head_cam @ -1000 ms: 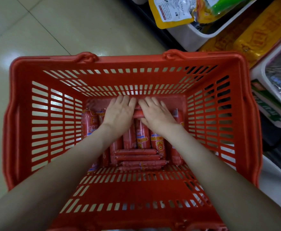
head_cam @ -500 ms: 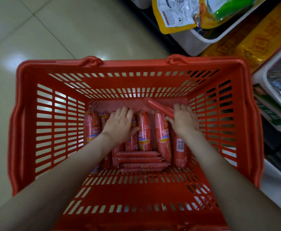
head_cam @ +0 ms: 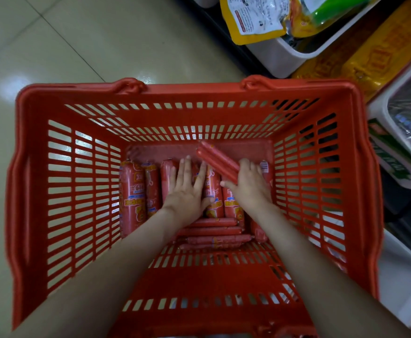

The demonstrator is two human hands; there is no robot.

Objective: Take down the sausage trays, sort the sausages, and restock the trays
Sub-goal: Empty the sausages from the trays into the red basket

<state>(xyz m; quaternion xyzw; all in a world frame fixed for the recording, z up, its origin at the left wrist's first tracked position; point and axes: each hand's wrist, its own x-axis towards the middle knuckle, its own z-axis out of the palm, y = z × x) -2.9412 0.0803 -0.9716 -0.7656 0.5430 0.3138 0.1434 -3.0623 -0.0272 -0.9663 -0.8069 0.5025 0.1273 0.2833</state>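
Now | left hand [head_cam: 187, 191] flat, fingers straight, pressing on thick sausages [head_cam: 132, 191] | right hand [head_cam: 248, 185] grips two thin sausages [head_cam: 217, 159], tilted upward | both inside red basket [head_cam: 187, 90] beside white trays [head_cam: 280, 57] | crosswise stack [head_cam: 214, 231] lies nearest the person

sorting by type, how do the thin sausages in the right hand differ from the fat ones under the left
Girth: the thin red sausages are slimmer than the fat labelled red sausages. Pose: thin ones angled in the right hand's grip, fat ones flat under the left hand. Both red-wrapped.
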